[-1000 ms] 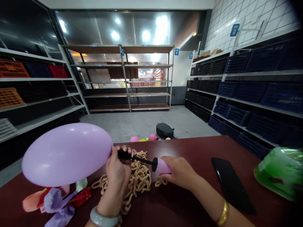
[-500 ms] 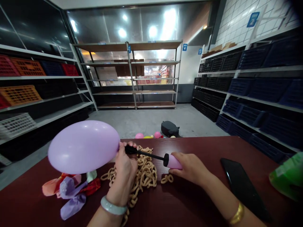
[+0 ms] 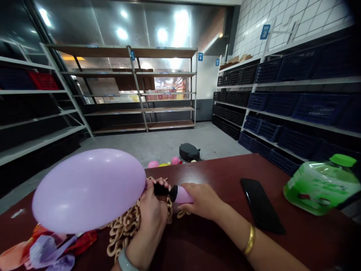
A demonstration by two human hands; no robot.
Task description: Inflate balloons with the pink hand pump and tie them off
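A large inflated purple balloon (image 3: 88, 190) fills the left of the view, its neck at the fingers of my left hand (image 3: 155, 205). That hand is closed round the black nozzle end of a balloon pump (image 3: 161, 189), pinching the balloon's neck there. My right hand (image 3: 201, 199) wraps the pump's pink barrel, pushed up close to the black part, so hardly any rod shows between. Under my left wrist lies a heap of tan linked rings (image 3: 124, 229). Below the balloon, uninflated purple, red and orange balloons (image 3: 50, 250) lie on the dark red table (image 3: 214, 241).
A black phone (image 3: 262, 205) lies right of my right arm, and a green-capped jug of green liquid (image 3: 321, 186) stands farther right. Past the table's far edge, small balloons (image 3: 153, 164) and a dark bag (image 3: 189, 152) rest on the floor. Shelves with crates (image 3: 282, 101) line the sides.
My right hand has pushed the pump's barrel in toward my left hand, hiding the rod. The purple balloon is bigger. The view has turned right, bringing the jug into sight.
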